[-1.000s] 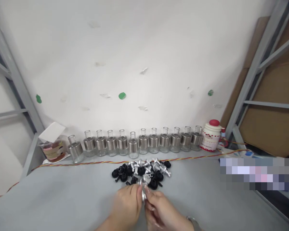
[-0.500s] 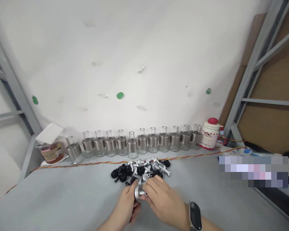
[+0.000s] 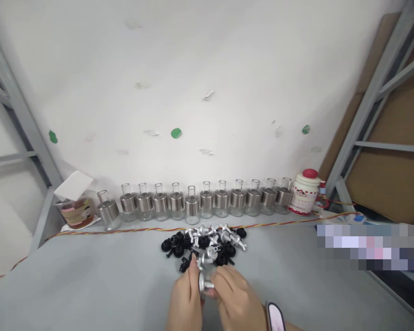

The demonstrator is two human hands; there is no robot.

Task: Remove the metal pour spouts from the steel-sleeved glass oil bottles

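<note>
Near the front of the grey table, both my hands meet at a silver spout cap [image 3: 202, 284], round-rimmed with a thin spout pointing right. My left hand [image 3: 185, 294] closes round its left side, thumb upward along the rim. My right hand [image 3: 235, 294], wearing a wrist band, has its fingers curled at the spout end and is a little blurred. What lies beneath the fingers is hidden. Just beyond my hands is a loose pile of silver spout caps [image 3: 212, 252] and black plugs [image 3: 178, 250].
Glass bottles [image 3: 192, 208] with steel collars line the wall, several in a row. A jar with a red lid [image 3: 302, 195] stands at their right end, a labelled tub [image 3: 77, 214] at the left. A twisted red-yellow wire [image 3: 134, 231] crosses the table before them.
My hands, still on the spout cap, have shifted slightly, and the right wrist has turned. More of the pile shows beyond them. The whole view has moved a little.
</note>
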